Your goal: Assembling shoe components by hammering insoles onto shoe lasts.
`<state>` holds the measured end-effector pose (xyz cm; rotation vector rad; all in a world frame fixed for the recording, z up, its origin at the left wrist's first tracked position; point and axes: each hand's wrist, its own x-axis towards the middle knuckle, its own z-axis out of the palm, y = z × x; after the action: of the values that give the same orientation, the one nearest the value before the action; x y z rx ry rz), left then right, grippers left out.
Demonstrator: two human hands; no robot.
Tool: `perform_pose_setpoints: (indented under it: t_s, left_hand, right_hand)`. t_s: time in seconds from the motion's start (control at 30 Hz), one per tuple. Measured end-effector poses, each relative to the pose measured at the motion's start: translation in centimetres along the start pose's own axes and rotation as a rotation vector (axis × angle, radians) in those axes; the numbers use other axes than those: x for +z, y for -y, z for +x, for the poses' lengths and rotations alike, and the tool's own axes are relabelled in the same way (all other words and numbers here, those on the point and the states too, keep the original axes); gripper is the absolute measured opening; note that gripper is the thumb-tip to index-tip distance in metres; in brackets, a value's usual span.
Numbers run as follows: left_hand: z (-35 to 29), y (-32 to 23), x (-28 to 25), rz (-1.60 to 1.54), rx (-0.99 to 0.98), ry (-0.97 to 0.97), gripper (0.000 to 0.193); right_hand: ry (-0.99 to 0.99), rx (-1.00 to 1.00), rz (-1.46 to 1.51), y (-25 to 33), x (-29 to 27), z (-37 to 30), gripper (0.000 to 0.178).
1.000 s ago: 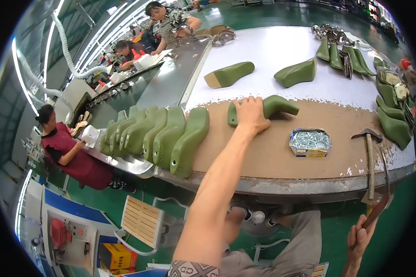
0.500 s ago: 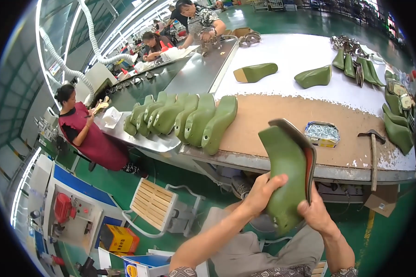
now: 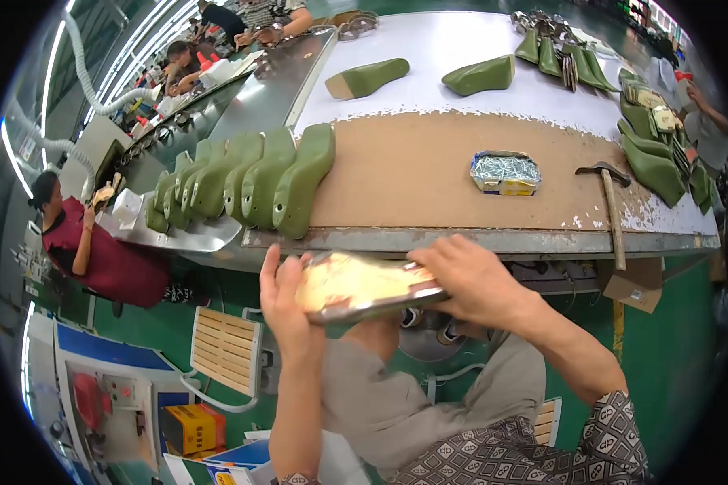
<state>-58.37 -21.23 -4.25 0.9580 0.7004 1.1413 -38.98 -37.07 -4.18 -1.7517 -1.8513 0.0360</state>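
Between my hands, above my lap and in front of the table edge, lies a shoe last with an insole [image 3: 364,284], sole side up. Its upper face is pale yellow with brown patches, and a dark edge runs along the near side. My left hand [image 3: 287,299] holds the left end, with a couple of fingers raised beside it. From above, my right hand [image 3: 469,279] grips the right end, its fingers reaching over the top. The last's green body is hidden underneath.
Green shoe lasts [image 3: 303,182] stand in a row at the table's left. A box of nails [image 3: 505,172] and a hammer [image 3: 611,206] lie to the right. Two lasts rest farther back. A slatted chair [image 3: 226,352] is at lower left; co-workers sit beyond.
The last has been turned from upright, green side showing, to lying level with its sole up. My right hand has moved over its right end. The view has shifted to the right.
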Motion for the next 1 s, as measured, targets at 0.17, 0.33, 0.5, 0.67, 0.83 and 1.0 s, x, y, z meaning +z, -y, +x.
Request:
perform_pose_setpoints:
  t_s: [0.17,0.33,0.5,0.67,0.83,1.0]
  left_hand:
    - [0.2,1.8,-4.2,0.429,0.089,0.015,0.038]
    - [3.1,0.0,6.7,1.163,0.816,0.602,0.026]
    - [3.7,10.0,22.0,1.097,0.779,1.076,0.023]
    - [6.8,14.2,25.9,1.462,0.449,1.056,0.018]
    - [7.5,14.2,25.4,1.210,0.310,0.996,0.017]
    - [7.3,13.8,24.8,1.101,0.344,0.926,0.017]
  right_hand:
    - [-0.023,-0.017,-0.102,0.5,3.9,-1.0,0.044]
    - [-0.114,0.069,-0.179,2.0,4.6,-1.4,0.045]
    - [-0.148,0.066,-0.218,2.0,5.4,-1.8,0.037]
    - [-0.251,0.013,-0.041,1.9,6.8,-1.8,0.032]
    - [-0.184,0.075,-0.026,1.8,5.5,-1.9,0.027]
    - [-0.139,0.055,-0.106,1.8,5.2,-1.7,0.029]
